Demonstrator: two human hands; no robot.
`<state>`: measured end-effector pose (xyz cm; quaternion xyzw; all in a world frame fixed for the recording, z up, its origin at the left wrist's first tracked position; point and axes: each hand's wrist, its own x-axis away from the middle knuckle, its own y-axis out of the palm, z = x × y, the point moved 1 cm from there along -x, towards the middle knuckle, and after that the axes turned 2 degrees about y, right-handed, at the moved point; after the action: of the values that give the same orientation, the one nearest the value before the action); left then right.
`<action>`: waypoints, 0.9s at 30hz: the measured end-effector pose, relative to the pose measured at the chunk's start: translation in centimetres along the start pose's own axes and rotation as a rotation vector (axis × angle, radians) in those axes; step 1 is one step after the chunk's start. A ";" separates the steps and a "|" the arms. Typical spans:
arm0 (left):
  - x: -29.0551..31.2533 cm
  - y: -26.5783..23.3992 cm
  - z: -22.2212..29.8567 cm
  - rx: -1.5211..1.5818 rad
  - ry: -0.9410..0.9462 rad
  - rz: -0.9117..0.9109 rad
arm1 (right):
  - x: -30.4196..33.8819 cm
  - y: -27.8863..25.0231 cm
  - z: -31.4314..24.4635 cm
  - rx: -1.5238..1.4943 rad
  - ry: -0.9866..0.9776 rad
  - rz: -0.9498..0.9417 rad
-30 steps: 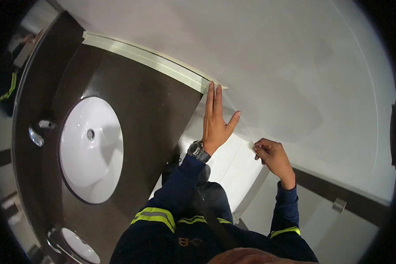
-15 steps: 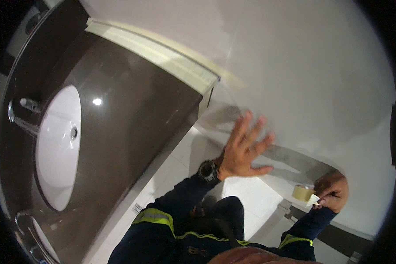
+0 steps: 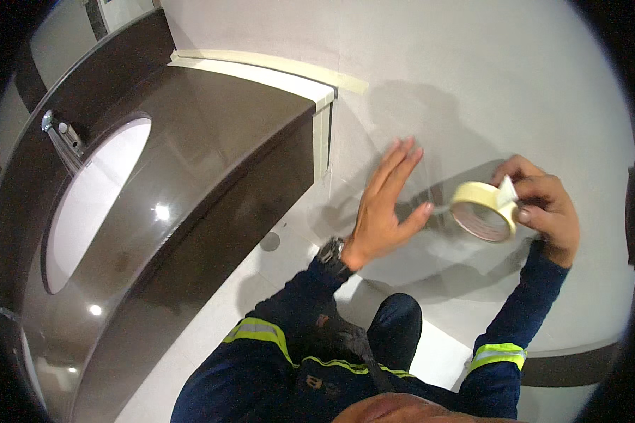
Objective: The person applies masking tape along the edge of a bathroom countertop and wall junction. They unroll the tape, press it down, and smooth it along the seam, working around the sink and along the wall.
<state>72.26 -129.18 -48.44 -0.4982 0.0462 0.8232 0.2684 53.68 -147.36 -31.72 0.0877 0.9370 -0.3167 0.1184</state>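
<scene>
My right hand (image 3: 543, 201) grips a roll of pale yellow masking tape (image 3: 470, 192) by its right side, and a short torn end of the tape sticks up beside the fingers. To the left of the roll, my left hand (image 3: 388, 204) is held out with its fingers stretched and nothing in it. A dark watch sits on that wrist. Behind both hands is a light grey wall (image 3: 487, 92). Strips of masking tape (image 3: 275, 67) run along the wall at the countertop's far edge, and another strip goes down the counter's end.
A dark brown countertop (image 3: 226, 127) with a white oval basin (image 3: 95, 204) and a chrome faucet (image 3: 63, 144) stands on the left. Part of a second basin shows at the lower left. Pale floor tiles with a round drain (image 3: 269, 242) lie below the counter.
My right hand has risen with the tape roll, which now faces me more. My left hand has risen slightly and its fingers are closer together. The whole view has shifted.
</scene>
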 end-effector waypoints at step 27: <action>5.3 -7.1 10.3 0.066 0.085 -0.301 | 3.9 11.6 -1.1 0.200 -0.032 0.752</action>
<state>65.61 -117.49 -46.44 -0.5247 0.0092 0.7500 0.4026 52.51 -137.23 -38.56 0.4313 0.8020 -0.3422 0.2316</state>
